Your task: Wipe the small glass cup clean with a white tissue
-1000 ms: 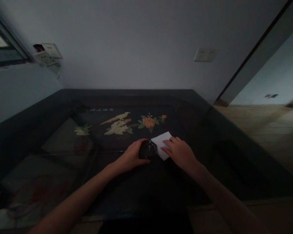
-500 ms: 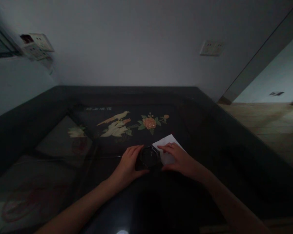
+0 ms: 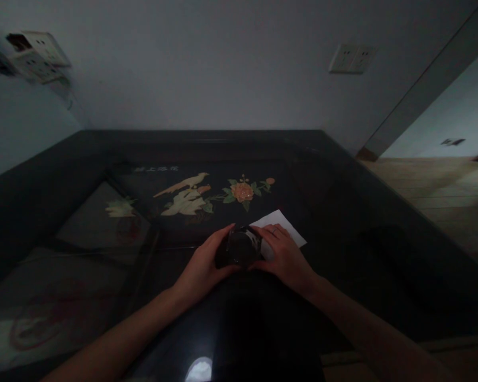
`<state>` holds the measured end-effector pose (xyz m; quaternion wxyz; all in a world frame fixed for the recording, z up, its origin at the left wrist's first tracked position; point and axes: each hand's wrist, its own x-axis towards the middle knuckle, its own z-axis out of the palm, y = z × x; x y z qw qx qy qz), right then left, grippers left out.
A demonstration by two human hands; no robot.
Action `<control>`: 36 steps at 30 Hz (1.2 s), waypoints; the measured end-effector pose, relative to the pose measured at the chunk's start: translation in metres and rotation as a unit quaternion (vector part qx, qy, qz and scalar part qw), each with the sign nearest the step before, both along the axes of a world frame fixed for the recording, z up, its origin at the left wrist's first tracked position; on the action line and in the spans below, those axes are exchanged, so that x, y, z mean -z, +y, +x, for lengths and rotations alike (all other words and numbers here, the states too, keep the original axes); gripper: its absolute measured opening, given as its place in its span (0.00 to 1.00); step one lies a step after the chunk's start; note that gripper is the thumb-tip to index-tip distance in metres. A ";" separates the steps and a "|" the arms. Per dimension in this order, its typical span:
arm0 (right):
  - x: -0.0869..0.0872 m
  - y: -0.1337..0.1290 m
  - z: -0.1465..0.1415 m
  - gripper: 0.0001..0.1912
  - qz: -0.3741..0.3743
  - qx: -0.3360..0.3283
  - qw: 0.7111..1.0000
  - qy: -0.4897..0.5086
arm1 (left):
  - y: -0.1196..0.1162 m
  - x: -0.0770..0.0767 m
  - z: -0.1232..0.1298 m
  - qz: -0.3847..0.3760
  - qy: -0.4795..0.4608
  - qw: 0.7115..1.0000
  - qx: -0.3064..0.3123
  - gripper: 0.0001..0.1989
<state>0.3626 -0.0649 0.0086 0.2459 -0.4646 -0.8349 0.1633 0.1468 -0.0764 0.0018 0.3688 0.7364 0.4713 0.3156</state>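
Between my two hands is a dark, see-through glass dish point(image 3: 244, 247) with an angular rim, low over the dark glossy table. My left hand point(image 3: 207, 261) curves round its left side, thumb at the near edge and fingertips at the far edge. On the right side, my right hand point(image 3: 281, 253), with a ring on one finger, grips it the same way. A white sheet of paper point(image 3: 292, 232) lies partly under my right hand, its far corner showing. Whether the dish rests on the table is too dark to tell.
The dark table point(image 3: 334, 196) bears an inlaid bird point(image 3: 187, 185) and flower point(image 3: 242, 192) picture. Behind it is a wall with a double socket point(image 3: 352, 59). More sockets point(image 3: 43, 53) are at the upper left. Wooden floor point(image 3: 434, 185) shows at the right.
My right hand has moved left from the paper onto the dish and closed on its right side. The dish looks slightly raised or tilted. The camera view has shifted a little.
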 end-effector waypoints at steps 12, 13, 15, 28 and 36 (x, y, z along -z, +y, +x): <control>-0.014 -0.015 0.001 0.38 0.126 0.003 0.983 0.131 | -0.021 -0.022 0.013 -0.276 -0.434 0.852 0.101 0.31; -0.014 -0.015 0.001 0.38 0.130 -0.001 0.982 0.134 | -0.021 -0.023 0.014 -0.293 -0.460 0.833 0.096 0.31; -0.015 -0.015 0.000 0.38 0.136 -0.008 0.981 0.140 | -0.023 -0.025 0.016 -0.324 -0.511 0.791 0.090 0.30; -0.031 0.012 0.046 0.28 -0.064 -0.048 0.995 -0.059 | -0.012 -0.030 0.014 -0.351 -0.569 0.743 -0.030 0.28; -0.017 0.022 0.070 0.33 -0.131 -0.052 0.984 -0.107 | -0.014 -0.039 0.013 -0.361 -0.578 0.731 -0.048 0.25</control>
